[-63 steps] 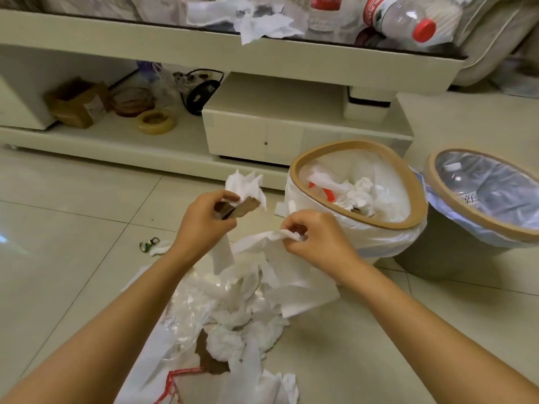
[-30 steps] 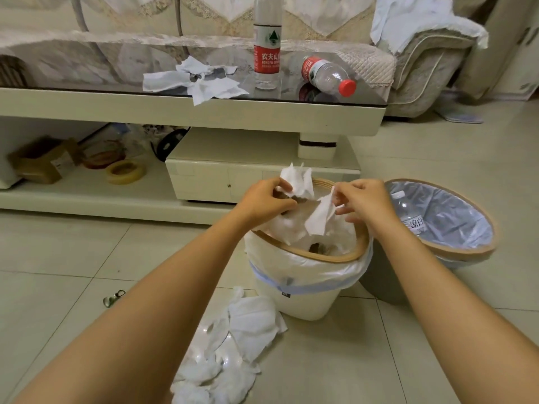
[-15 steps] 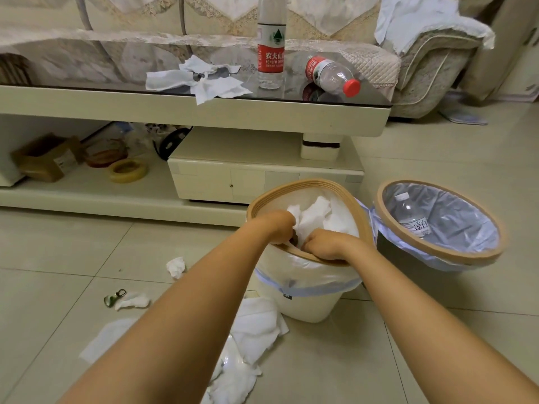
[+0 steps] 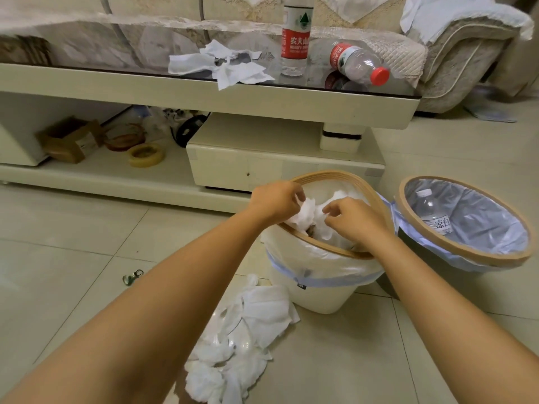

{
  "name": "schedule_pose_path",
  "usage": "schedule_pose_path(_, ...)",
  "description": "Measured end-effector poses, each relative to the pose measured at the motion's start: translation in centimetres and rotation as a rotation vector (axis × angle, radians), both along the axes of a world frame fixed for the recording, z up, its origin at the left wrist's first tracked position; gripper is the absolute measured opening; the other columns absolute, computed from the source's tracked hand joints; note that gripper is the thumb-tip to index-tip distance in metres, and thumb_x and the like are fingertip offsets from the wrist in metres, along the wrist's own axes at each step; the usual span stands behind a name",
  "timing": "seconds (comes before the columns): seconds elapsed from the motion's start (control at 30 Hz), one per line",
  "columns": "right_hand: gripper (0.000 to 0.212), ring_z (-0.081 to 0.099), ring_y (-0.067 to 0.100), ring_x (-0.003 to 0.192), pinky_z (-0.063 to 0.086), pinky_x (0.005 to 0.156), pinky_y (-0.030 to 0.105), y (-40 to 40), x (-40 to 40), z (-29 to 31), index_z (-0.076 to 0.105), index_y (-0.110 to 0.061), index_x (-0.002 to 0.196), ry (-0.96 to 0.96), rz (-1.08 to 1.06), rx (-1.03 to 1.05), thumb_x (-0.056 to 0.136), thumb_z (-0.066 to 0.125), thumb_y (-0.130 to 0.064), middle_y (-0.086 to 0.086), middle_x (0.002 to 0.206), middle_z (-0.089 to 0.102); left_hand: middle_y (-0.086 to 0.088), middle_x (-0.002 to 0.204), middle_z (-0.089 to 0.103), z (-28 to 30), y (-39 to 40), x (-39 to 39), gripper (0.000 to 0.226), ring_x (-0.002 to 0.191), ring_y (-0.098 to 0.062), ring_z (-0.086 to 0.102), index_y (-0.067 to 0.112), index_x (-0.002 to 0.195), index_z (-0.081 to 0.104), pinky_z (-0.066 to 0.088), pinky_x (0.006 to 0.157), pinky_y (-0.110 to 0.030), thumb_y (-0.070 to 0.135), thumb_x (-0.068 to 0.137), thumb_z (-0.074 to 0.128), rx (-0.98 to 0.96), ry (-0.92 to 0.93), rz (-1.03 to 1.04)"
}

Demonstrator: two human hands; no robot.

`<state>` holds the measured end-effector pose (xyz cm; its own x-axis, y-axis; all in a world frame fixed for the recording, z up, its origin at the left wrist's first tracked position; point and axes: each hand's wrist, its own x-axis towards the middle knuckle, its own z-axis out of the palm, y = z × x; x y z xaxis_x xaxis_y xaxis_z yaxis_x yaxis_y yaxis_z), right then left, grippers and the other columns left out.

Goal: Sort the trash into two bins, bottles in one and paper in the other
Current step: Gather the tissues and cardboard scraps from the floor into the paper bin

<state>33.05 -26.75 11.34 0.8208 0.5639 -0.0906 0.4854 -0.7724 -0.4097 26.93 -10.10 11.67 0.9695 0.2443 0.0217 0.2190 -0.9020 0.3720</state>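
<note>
Paper bin (image 4: 309,290) left of bottle bin (image 4: 466,249)

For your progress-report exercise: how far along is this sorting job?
Done: crumpled paper fills the white bin; one bottle lies in the dark bin. In hand: left hand and right hand are over the white bin's paper. Left: floor tissues, table tissues, standing bottle, lying bottle.

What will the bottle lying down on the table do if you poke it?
The lying bottle will probably roll, since it rests on its round side on smooth glass. It looks clear and empty, so likely light and easy to shove. Its thin plastic may dent under a squeeze.
</note>
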Motion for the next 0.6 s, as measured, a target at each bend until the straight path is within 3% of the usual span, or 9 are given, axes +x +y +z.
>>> schedule_pose_path(0.1, 0.037, 0.056, 0.024, 0.109, 0.045, 0.093, 0.044, 0.9, -1.9, 1.5, 0.057, -0.025, 0.127, -0.126, 0.024, 0.178, 0.09, 0.053, -0.026, 0.004, 0.121, 0.063, 0.009, 0.105, 0.067, 1.1, 1.6, -2.7, 0.023, 0.088, -0.008, 0.063, 0.028, 0.112, 0.062, 0.056, 0.077, -0.035, 0.03, 0.089, 0.059, -0.218, -0.128, 0.063)
schedule_pose_path(0.2, 0.038, 0.049, 0.019, 0.121, 0.042, 0.098, 0.039, 3.0, -5.0, 2.8, 0.057, -0.026, 0.126, -0.183, 0.16, 0.312, 0.088, 0.056, -0.026, -0.003, 0.13, 0.058, 0.009, 0.104, 0.067, -0.1, 5.0, -6.7, 0.027, 0.089, -0.007, 0.063, 0.026, 0.113, 0.061, 0.055, 0.079, -0.036, 0.037, 0.089, 0.059, -0.322, -0.214, 0.213)
schedule_pose_path(0.37, 0.03, 0.049, 0.016, 0.116, 0.042, 0.097, 0.037, 6.5, -10.9, 0.9, 0.062, -0.021, 0.119, -0.3, 0.537, 0.36, 0.089, 0.058, -0.026, -0.003, 0.121, 0.061, 0.009, 0.103, 0.065, -5.1, 9.2, -13.7, 0.03, 0.092, -0.008, 0.062, 0.027, 0.112, 0.06, 0.055, 0.083, -0.04, 0.042, 0.086, 0.061, -0.453, -0.154, 0.338)
schedule_pose_path(0.43, 0.037, 0.052, 0.019, 0.115, 0.044, 0.096, 0.037, 7.3, -12.6, -1.4, 0.059, -0.019, 0.123, -0.332, 0.718, 0.307, 0.087, 0.06, -0.025, 0.0, 0.121, 0.061, 0.012, 0.1, 0.066, -7.5, 9.4, -16.1, 0.037, 0.09, -0.007, 0.064, 0.031, 0.11, 0.06, 0.055, 0.083, -0.042, 0.052, 0.079, 0.06, -0.49, -0.099, 0.322)
schedule_pose_path(0.5, 0.049, 0.049, 0.021, 0.12, 0.041, 0.101, 0.037, 7.9, -13.9, -4.3, 0.05, -0.02, 0.132, -0.332, 0.887, 0.17, 0.085, 0.062, -0.025, 0.002, 0.129, 0.057, 0.013, 0.101, 0.066, -9.6, 9.0, -18.2, 0.037, 0.091, -0.006, 0.063, 0.032, 0.112, 0.058, 0.055, 0.085, -0.041, 0.049, 0.079, 0.064, -0.518, -0.014, 0.31)
schedule_pose_path(0.6, 0.07, 0.03, 0.023, 0.137, 0.029, 0.112, 0.037, 7.7, -14.3, -8.9, 0.026, -0.026, 0.146, -0.224, 0.966, -0.155, 0.086, 0.062, -0.024, 0.003, 0.151, 0.032, 0.007, 0.122, 0.059, -12.7, 8.9, -21.5, 0.055, 0.106, -0.012, 0.058, 0.03, 0.125, 0.051, 0.051, 0.093, -0.041, 0.046, 0.077, 0.071, -0.554, 0.125, 0.375)
